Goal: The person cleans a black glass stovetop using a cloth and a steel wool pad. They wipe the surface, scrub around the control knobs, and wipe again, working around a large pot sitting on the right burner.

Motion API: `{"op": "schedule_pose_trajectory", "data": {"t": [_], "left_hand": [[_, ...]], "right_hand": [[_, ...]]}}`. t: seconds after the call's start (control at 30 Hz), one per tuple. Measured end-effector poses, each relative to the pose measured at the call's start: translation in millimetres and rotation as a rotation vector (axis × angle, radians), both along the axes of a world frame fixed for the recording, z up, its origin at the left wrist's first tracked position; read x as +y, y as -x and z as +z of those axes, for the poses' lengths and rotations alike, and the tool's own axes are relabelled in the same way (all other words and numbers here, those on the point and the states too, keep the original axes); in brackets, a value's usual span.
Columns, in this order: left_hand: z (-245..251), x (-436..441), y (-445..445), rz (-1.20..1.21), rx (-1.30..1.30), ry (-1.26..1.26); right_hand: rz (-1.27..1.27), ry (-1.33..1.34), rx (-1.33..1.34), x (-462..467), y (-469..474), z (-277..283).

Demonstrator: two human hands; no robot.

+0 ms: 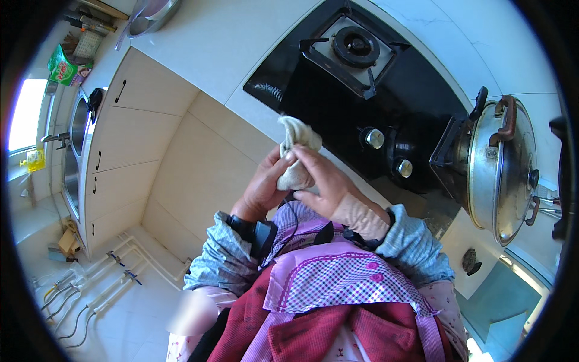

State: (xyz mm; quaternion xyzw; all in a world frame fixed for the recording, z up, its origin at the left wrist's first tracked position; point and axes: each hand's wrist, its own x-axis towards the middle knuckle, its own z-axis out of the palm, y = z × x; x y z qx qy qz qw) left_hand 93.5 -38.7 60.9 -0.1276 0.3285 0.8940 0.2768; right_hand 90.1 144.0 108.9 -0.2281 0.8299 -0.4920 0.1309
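Note:
A bunched, off-white cloth point(296, 174) is gripped between both hands in front of the counter's edge. My left hand point(267, 178) closes on its left side, the thumb pressed over a fold. From the right, my right hand point(328, 183) pinches the same cloth, its thumb and fingers close to the left thumb. The cloth's upper end sticks up past the fingers, while part of its lower side is hidden by them. Just beyond the hands lies a black gas cooktop point(307, 104) with two silver knobs, one being the upper knob point(374, 138).
A lidded metal pot point(486, 167) stands on the right burner. The left burner point(356, 46) carries a pan support. At far left are a double sink point(79, 126), a faucet point(56, 138) and a yellow bottle point(34, 160). A bowl point(149, 22) rests on the counter point(203, 40).

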Motion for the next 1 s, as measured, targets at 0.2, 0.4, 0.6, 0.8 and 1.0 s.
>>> {"op": "schedule_pose_trajectory", "data": {"t": [0.2,0.4,0.6,0.8,1.0], "left_hand": [[-19.8,-20.3,126.3,0.114,0.760,1.569],[-53.3,24.2,151.6,0.001,1.068,1.995],[-47.8,96.4,90.9,-0.231,1.370,1.847],[-38.7,48.1,122.3,-0.216,1.291,1.975],[-41.3,53.6,125.7,-0.125,1.122,2.008]], "right_hand": [[-0.354,-0.029,-0.139,81.5,-20.3,-1.5],[-0.628,-0.092,-0.448,121.8,-75.3,-13.5],[-0.584,0.017,-0.430,125.7,-86.6,-15.3],[-0.497,-0.017,-0.379,133.4,-88.2,-9.5],[-0.554,-0.006,-0.406,152.0,-106.4,-11.1]]}}
